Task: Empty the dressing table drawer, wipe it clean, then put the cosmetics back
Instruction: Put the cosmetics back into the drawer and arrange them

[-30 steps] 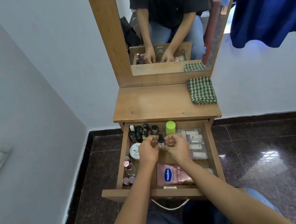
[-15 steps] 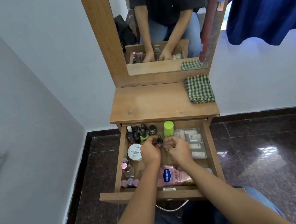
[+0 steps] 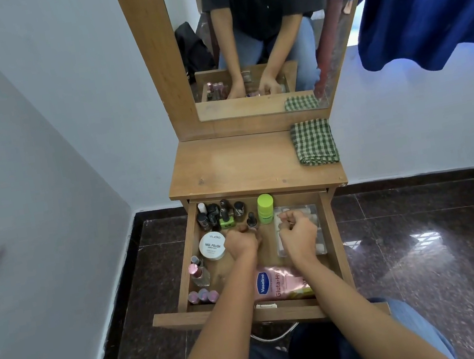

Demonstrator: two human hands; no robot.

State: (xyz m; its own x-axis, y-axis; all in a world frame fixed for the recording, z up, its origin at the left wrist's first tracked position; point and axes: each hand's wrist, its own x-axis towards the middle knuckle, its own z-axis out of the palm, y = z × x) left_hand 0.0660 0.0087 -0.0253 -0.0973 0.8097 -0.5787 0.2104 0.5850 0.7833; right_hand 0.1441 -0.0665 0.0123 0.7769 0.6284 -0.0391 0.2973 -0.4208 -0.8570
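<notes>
Now | right hand (image 3: 297, 233) moved off bottle (image 3: 251, 219), curled, contents unclear | left hand (image 3: 241, 242) holds it

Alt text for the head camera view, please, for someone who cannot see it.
Two hands reach into an open dressing table drawer crowded with cosmetics: the left hand is at a small dark bottle, the curled right hand over a clear plastic case. A folded green checked cloth lies on the tabletop below a mirror.

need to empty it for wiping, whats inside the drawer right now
Inside the drawer: nail polish bottles, a white jar, a lime bottle, a clear case, a pink Vaseline pouch in front. The left hand and right hand cover part of the floor and case.
</notes>
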